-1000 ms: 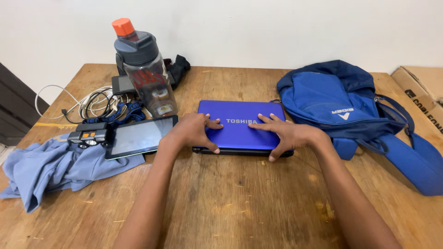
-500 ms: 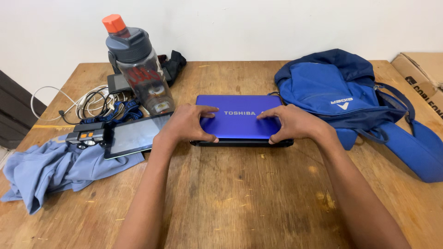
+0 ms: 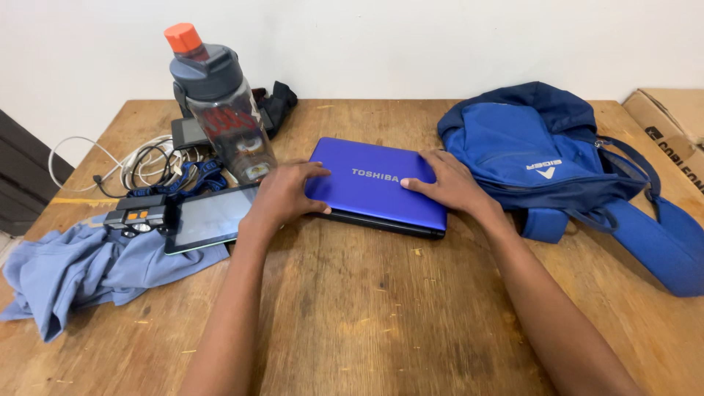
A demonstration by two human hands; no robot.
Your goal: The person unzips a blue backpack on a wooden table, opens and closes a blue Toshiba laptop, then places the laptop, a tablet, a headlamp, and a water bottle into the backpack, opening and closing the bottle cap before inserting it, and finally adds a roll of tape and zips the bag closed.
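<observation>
A closed blue laptop [image 3: 370, 185] lies flat on the wooden table [image 3: 367, 308], a little turned. My left hand [image 3: 282, 194] grips its left edge, thumb on the lid. My right hand [image 3: 449, 183] lies on the lid's right end, fingers wrapped over the edge. Right of the laptop a blue backpack [image 3: 535, 150] rests on the table, close to my right hand.
A tablet [image 3: 209, 216] lies left of the laptop on a light-blue cloth [image 3: 81, 268]. Behind it stand a clear water bottle [image 3: 224, 110] with an orange cap, white and black cables [image 3: 139, 165], a small black-and-orange device [image 3: 136, 216] and a dark pouch [image 3: 275, 106]. A cardboard box [image 3: 671, 125] sits far right.
Both hands have shifted outward from the lid's top to the laptop's left and right ends. The laptop has turned slightly, its right end nearer me.
</observation>
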